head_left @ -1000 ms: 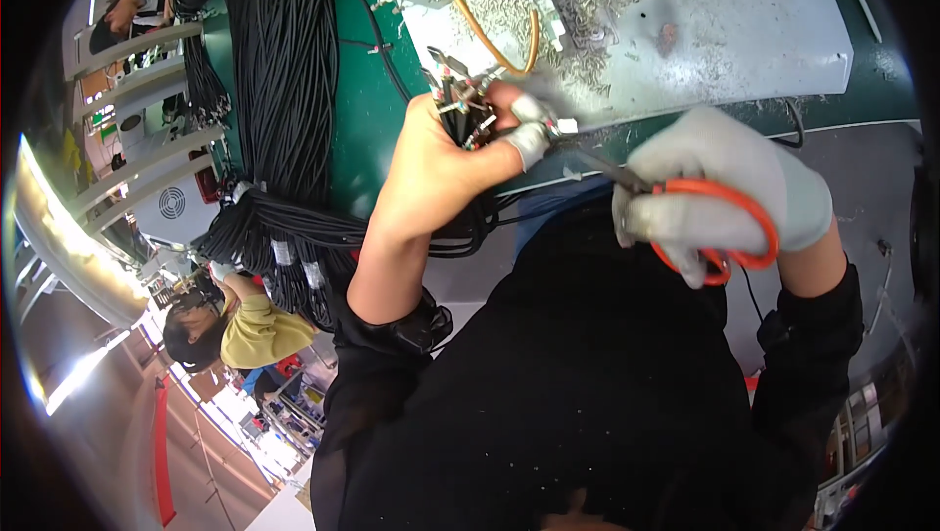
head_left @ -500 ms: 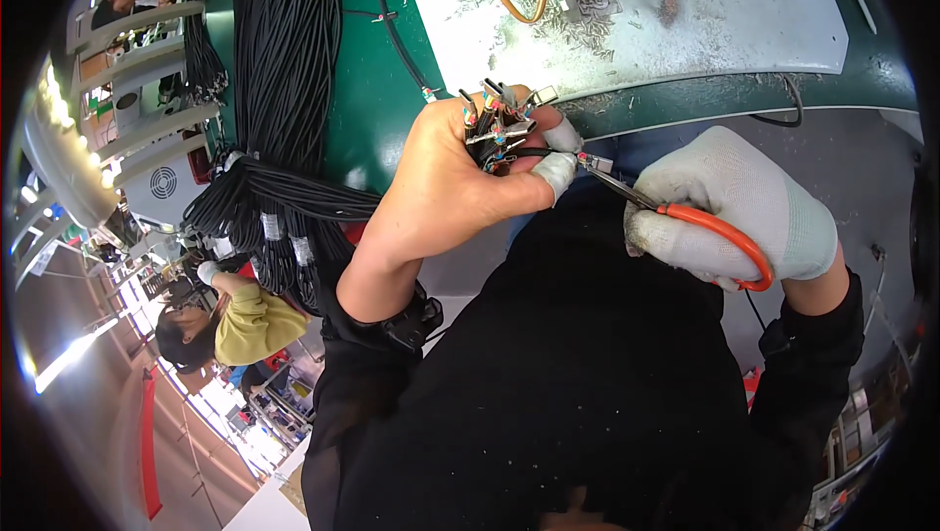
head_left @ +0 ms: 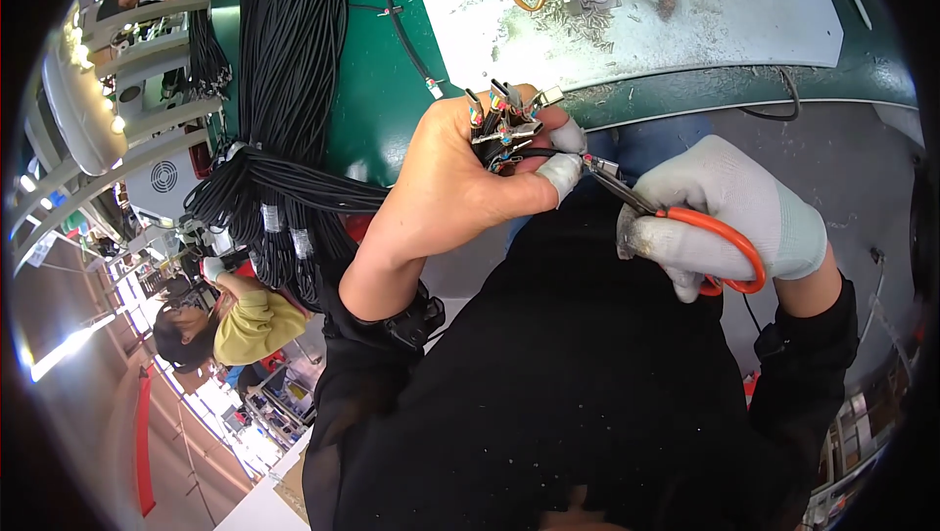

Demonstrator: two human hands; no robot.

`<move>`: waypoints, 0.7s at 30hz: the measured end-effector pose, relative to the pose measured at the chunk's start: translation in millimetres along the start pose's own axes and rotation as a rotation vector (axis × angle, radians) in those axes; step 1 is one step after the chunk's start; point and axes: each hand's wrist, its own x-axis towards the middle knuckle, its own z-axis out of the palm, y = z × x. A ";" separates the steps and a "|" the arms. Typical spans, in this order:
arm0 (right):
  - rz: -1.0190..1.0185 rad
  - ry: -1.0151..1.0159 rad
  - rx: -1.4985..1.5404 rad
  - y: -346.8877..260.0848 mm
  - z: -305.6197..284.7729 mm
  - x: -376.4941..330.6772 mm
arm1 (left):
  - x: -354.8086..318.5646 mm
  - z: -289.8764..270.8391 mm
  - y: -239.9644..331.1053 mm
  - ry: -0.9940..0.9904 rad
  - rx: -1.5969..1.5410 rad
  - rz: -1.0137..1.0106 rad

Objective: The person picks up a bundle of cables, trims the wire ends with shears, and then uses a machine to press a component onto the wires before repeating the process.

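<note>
grasping black cable bundle [head_left: 504, 133] in left hand [head_left: 446, 179], pinching one cable [head_left: 534, 151]; clenching orange-handled tool [head_left: 676, 213] in right hand [head_left: 727, 200], ideally keeping tips [head_left: 605, 177] steady, right of white-covered fingertips [head_left: 561, 173].

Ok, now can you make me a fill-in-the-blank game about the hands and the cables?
1. The right hand, holding the tool with orange-red handles, wears a whitish ____.
2. Connectors are bunched in the left hand, while the long cables lying on the tabletop are coloured ____.
3. The tabletop beneath those cables is coloured ____.

Missing words: glove; black; green.
</note>
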 end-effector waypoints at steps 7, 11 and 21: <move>0.060 -0.045 -0.121 -2.4 0.2 -1.2 | -1.3 1.6 0.6 -0.007 -0.003 -0.018; 0.002 0.009 -0.147 -6.3 3.4 -5.3 | 0.1 1.1 0.0 -0.022 0.013 -0.009; -0.413 0.660 -0.480 5.3 27.3 19.3 | 9.5 -5.6 -7.6 0.088 -0.373 0.012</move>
